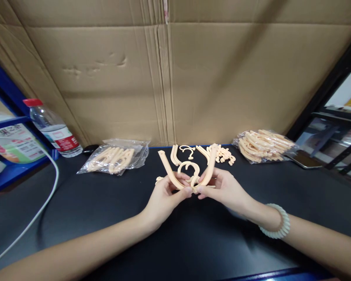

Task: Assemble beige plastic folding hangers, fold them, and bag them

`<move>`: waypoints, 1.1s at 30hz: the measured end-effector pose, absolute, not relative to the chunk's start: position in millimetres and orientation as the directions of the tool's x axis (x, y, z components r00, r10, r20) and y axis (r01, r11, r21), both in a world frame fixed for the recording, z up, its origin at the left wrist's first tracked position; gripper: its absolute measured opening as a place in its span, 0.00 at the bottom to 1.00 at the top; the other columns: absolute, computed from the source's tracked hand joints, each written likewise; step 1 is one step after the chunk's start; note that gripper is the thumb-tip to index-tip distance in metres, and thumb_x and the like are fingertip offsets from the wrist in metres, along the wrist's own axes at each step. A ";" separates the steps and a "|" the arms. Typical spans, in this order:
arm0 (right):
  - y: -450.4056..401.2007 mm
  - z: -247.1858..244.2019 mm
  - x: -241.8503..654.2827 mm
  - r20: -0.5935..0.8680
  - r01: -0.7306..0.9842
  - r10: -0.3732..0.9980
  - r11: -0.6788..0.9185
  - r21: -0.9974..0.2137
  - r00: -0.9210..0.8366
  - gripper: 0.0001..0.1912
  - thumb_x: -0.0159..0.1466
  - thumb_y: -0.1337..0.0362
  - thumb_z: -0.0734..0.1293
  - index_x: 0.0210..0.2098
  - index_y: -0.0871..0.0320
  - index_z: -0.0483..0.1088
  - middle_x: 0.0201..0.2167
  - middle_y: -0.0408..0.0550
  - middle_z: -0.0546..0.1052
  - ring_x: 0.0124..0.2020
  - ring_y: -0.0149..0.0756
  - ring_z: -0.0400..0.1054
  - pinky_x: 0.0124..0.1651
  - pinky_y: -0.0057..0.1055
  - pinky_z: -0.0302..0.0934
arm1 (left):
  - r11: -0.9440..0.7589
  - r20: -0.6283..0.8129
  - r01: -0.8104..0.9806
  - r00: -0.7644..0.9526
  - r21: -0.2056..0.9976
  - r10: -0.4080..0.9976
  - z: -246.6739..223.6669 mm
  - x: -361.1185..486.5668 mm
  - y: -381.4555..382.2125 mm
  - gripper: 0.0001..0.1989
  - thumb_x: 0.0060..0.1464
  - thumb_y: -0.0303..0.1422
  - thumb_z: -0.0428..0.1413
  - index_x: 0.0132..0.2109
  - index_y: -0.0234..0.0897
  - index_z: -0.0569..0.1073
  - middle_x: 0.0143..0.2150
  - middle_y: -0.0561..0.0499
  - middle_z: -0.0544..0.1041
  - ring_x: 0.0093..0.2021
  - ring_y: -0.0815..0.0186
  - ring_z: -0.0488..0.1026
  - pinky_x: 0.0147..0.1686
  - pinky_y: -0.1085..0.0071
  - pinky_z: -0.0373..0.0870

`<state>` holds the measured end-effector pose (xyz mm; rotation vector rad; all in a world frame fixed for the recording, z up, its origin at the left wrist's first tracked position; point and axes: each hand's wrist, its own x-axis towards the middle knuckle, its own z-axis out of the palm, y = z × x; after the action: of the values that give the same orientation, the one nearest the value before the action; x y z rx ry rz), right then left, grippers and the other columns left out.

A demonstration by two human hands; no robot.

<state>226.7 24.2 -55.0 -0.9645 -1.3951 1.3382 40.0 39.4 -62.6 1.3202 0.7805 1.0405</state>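
Note:
A beige folding hanger (pixel 211 166) is held between both hands above the black table, its two curved arms spread upward in a V and a hook (pixel 196 168) showing between them. My left hand (pixel 162 195) pinches the base of the left arm near the joint. Opposite it, my right hand (pixel 229 191) grips the base of the right arm, fingertips close to the left ones. The joint itself is partly hidden by the fingers. Just behind lie loose arm strips (pixel 174 155), another hook (pixel 187 148) and a pile of small beige pieces (pixel 226 154).
A clear bag of beige parts (pixel 114 158) lies left, and a fuller bag (pixel 263 145) lies right, beside a phone (pixel 305 160). A red-capped bottle (pixel 54 128) leans at far left near a white cable (pixel 48 201). Cardboard (pixel 111 78) walls off the back.

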 end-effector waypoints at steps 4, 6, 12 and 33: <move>39.4 -42.2 252.4 0.079 -0.064 0.951 0.062 -0.996 -0.300 0.14 0.52 0.61 0.76 0.31 0.59 0.68 0.26 0.40 0.75 0.28 0.28 0.72 0.33 0.26 0.70 | 0.009 0.064 -0.192 0.370 0.981 0.927 -48.8 29.8 57.6 0.14 0.45 0.31 0.67 0.38 0.34 0.72 0.32 0.53 0.76 0.34 0.68 0.75 0.35 0.72 0.76; 49.4 -33.0 272.3 0.068 0.019 0.922 0.081 -0.996 -0.382 0.13 0.53 0.61 0.75 0.32 0.60 0.70 0.25 0.42 0.76 0.26 0.28 0.72 0.32 0.25 0.69 | 0.030 0.053 -0.189 0.418 0.982 0.907 -42.6 20.4 72.8 0.13 0.45 0.31 0.67 0.36 0.33 0.72 0.32 0.53 0.76 0.33 0.68 0.76 0.34 0.73 0.76; 67.9 -15.1 321.2 0.034 0.355 0.868 0.239 -0.904 -0.496 0.12 0.54 0.59 0.74 0.33 0.59 0.72 0.26 0.43 0.75 0.25 0.30 0.70 0.29 0.28 0.66 | -0.127 0.116 -0.018 0.557 0.992 0.823 -32.2 -12.4 113.6 0.11 0.44 0.30 0.67 0.35 0.32 0.75 0.30 0.49 0.80 0.32 0.66 0.78 0.34 0.72 0.75; 71.2 -29.0 323.6 0.012 0.630 0.728 0.600 -0.492 -0.685 0.10 0.59 0.57 0.70 0.29 0.59 0.74 0.33 0.47 0.72 0.37 0.35 0.67 0.43 0.32 0.60 | -0.810 0.104 0.325 0.900 0.488 0.424 -33.5 -24.0 116.5 0.05 0.48 0.31 0.63 0.30 0.37 0.73 0.50 0.46 0.72 0.49 0.59 0.69 0.47 0.68 0.66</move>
<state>323.6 71.2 -29.0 -1.1263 -2.6162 0.6817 -24.0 116.5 -33.5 2.5931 0.5434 0.2863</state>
